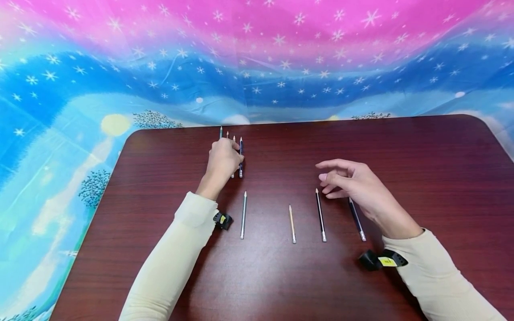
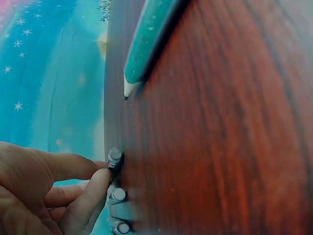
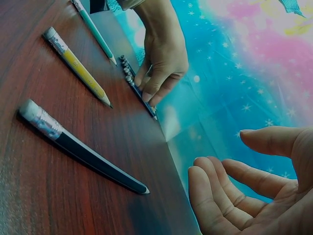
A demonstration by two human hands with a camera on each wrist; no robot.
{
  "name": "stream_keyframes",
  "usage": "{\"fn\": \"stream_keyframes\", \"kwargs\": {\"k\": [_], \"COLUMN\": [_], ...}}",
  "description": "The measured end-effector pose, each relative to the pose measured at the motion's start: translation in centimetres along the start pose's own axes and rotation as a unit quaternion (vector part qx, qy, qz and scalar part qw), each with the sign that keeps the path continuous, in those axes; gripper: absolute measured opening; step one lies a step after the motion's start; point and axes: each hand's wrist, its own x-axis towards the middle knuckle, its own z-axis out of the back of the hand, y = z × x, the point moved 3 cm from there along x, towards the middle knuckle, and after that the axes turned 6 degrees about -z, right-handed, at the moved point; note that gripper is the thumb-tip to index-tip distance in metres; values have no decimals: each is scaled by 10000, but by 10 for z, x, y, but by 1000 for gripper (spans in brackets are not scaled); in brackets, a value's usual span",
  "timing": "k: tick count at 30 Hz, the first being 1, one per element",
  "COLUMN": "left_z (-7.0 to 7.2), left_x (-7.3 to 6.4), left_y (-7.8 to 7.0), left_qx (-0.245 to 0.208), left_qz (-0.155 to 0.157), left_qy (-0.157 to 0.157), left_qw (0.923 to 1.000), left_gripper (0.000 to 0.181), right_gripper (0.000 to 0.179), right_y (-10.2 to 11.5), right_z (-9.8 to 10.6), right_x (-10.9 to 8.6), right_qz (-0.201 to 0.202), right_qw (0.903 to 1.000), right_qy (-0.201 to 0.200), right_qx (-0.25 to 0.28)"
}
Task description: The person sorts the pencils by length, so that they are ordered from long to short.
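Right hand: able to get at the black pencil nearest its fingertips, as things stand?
Probably yes: the right hand looks empty and close to the black pencil, which has nothing lying over it; the left hand is away at the far row of pencils.

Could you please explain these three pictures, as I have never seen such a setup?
There is no machine here, only a person's bare left hand and right hand. The wide picture comes from a head-worn camera looking down; the other two come from the left-wrist camera and right-wrist camera. On the reddish-brown table lie, spaced apart, a green pencil, a short yellow pencil, a black pencil and a dark pencil partly hidden by the right hand. Farther off is a row of four pencils; the left hand pinches its rightmost, a navy pencil. The right hand holds nothing.
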Motion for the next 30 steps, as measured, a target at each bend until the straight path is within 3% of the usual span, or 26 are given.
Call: {"fn": "stream_keyframes", "kwargs": {"k": [30], "left_z": [1], "left_x": [0], "left_y": [0], "left_qx": [-75], "left_qz": [79], "left_qy": [95], "left_qw": [9999], "left_gripper": [23], "right_gripper": [45], "right_y": [-3], "right_z": [0], "right_x": [-2], "right_qz": [20], "right_qw": [10000], "right_qy": [-31], "right_qx": [-67]}}
